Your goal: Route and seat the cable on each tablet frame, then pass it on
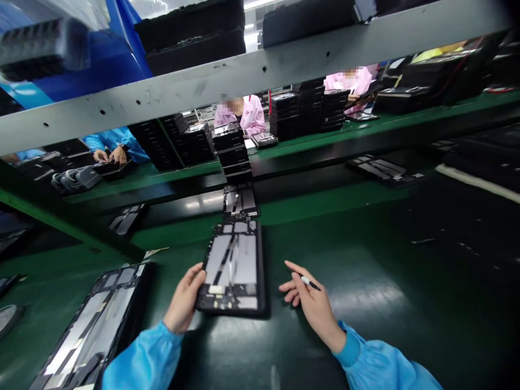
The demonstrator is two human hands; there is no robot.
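My left hand [186,297] grips the left edge of an opened tablet [244,260], its thumb at the side and its fingers partly hidden. Pale battery panels and dark ribbon strips show on the tablet, which looks set in a black tray. To its right, over the green mat, my right hand [311,303] is apart from the tablet. Between its thumb and fingers is a slim black-and-white pen-like tool [305,281]; its exact kind is unclear. Another opened tablet [91,325] in a black tray lies at the lower left.
Beyond my tablet another open tablet [239,201] lies on the dark conveyor strip [195,203], with one more [384,167] farther right. A grey shelf beam [227,81] crosses above. Stacked black trays [231,149] and co-workers in pink and blue sleeves are across the line. A green post [73,216] slants at left.
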